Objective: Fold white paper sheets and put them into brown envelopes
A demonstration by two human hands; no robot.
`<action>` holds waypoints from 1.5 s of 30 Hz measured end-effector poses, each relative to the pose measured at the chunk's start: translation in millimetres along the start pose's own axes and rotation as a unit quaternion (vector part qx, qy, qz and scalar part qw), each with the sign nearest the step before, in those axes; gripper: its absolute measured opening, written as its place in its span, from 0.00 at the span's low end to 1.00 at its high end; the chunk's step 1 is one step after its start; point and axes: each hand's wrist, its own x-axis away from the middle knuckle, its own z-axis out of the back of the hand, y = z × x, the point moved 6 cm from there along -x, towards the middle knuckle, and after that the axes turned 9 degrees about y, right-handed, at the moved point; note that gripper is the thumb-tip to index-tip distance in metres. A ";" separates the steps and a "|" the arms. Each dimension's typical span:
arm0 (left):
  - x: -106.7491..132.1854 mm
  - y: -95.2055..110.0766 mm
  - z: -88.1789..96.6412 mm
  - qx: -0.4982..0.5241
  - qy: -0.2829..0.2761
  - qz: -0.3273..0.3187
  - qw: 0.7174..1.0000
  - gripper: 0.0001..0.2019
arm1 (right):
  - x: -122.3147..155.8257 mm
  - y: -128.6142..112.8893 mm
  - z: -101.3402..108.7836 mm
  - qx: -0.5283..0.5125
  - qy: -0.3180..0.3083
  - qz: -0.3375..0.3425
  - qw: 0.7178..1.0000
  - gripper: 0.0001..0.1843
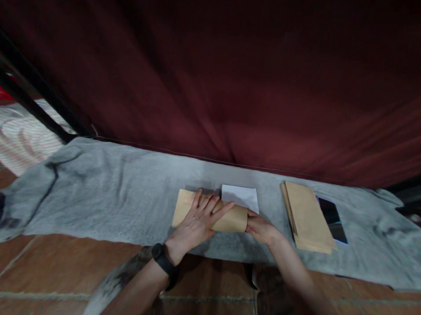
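A brown paper envelope lies on a grey cloth spread over the floor. My left hand rests flat on top of it, fingers stretched out and spread. My right hand pinches the envelope's right end between its fingers. A white sheet of paper lies just behind the envelope, touching its far edge.
A stack of brown envelopes sits to the right on the cloth, beside a dark phone. A dark red curtain hangs behind. Red floor tiles run along the near side. Striped fabric lies at far left.
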 end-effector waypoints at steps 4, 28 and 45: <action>3.3 -14.3 -3.6 0.002 0.015 0.036 0.999 0.49 | -7.2 -4.1 17.7 -0.086 -0.024 -0.034 0.995 0.24; 24.9 -85.2 -21.0 0.002 -0.027 0.185 0.982 0.53 | -47.6 19.6 87.8 0.451 0.272 0.010 0.850 0.13; 23.4 -88.5 -19.8 0.013 -0.010 0.195 0.981 0.52 | -37.5 5.5 97.8 -0.147 0.232 0.000 0.962 0.21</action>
